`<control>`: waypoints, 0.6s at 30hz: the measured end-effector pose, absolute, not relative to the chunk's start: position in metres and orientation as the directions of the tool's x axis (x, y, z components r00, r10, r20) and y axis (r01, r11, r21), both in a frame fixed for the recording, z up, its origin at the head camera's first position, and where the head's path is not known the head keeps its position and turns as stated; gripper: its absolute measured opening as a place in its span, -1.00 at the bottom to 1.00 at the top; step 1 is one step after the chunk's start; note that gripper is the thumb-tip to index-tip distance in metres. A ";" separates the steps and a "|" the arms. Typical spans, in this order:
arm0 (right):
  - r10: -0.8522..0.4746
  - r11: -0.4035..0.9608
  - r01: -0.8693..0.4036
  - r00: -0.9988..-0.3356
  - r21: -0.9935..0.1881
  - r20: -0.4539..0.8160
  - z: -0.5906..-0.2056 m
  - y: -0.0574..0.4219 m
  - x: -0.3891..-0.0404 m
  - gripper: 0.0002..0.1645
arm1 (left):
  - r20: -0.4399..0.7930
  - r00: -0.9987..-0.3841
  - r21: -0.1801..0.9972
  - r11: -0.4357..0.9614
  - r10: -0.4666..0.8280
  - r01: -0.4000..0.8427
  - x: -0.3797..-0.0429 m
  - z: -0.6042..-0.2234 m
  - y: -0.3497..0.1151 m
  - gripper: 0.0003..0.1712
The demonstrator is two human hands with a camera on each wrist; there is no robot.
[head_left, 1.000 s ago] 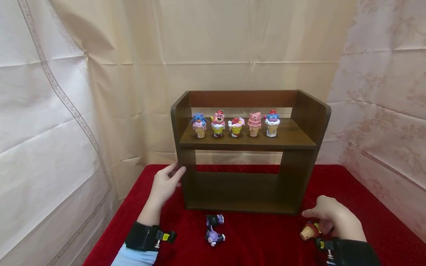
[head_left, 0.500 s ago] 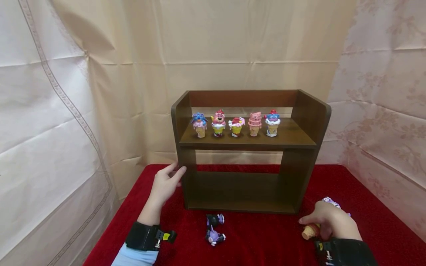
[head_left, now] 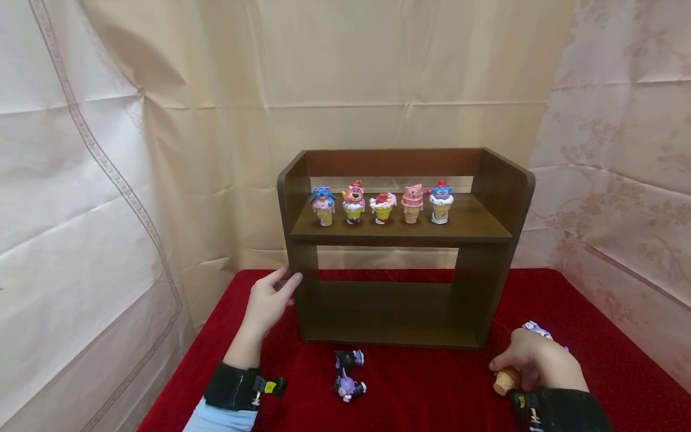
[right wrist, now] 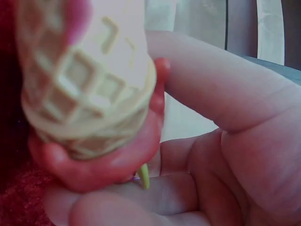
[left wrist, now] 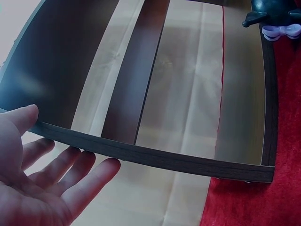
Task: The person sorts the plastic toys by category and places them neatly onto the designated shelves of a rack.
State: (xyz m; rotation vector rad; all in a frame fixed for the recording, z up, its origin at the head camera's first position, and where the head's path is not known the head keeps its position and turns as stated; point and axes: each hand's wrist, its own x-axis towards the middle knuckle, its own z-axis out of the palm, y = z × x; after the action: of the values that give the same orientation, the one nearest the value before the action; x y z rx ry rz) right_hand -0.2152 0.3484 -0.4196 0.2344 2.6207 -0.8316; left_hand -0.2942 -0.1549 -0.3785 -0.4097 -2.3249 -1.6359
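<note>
My right hand [head_left: 545, 360] holds an ice-cream-cone figurine [head_left: 506, 381] low over the red cloth, by the right front corner of the shelf. In the right wrist view its waffle cone [right wrist: 89, 89] faces the camera, and the thumb and fingers lie around the red part below; the figurine's top is hidden. My left hand [head_left: 268, 303] rests at the left side panel of the brown shelf [head_left: 399, 237]. Its thumb touches the front edge, and the loosely extended fingers [left wrist: 96, 186] lie along the outer side.
Several ice-cream figurines [head_left: 382, 207] stand in a row on the upper board. Two black-and-purple figurines [head_left: 348, 384] lie on the cloth before the shelf. A purple-and-white figurine [head_left: 536, 329] lies just beyond my right hand. Curtains [head_left: 205, 150] hang around the table.
My right hand has closed around the cone figurine and shifted slightly, exposing the purple-and-white figurine behind it. The cone has turned a little. My left hand stays at the shelf.
</note>
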 end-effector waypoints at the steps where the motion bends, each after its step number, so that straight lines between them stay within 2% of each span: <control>1: 0.043 0.810 0.267 -0.915 -0.523 -0.401 -0.419 0.348 -0.215 -0.37 | 0.374 -0.924 0.868 0.322 0.078 0.378 -0.294 -0.378 -0.155 -0.35; 4: 0.050 0.811 0.264 -0.920 -0.521 -0.389 -0.419 0.348 -0.213 -0.44 | 0.377 -0.923 0.866 0.322 0.082 0.382 -0.294 -0.379 -0.155 -0.36; 11: 0.087 0.791 0.289 -0.926 -0.540 -0.367 -0.411 0.352 -0.213 -0.38 | 0.383 -0.919 0.862 0.323 0.089 0.391 -0.295 -0.379 -0.155 -0.35; 18: 0.098 0.826 0.219 -0.963 -0.519 -0.251 -0.398 0.350 -0.212 -0.59 | 0.390 -0.917 0.857 0.331 0.080 0.394 -0.294 -0.379 -0.155 -0.36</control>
State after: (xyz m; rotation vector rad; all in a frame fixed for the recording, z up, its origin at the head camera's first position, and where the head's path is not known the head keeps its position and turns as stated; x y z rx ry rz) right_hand -0.2118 0.3501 -0.3979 0.2457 2.7948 -0.8326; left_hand -0.2943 -0.1554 -0.3791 -0.4256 -2.3219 -1.6151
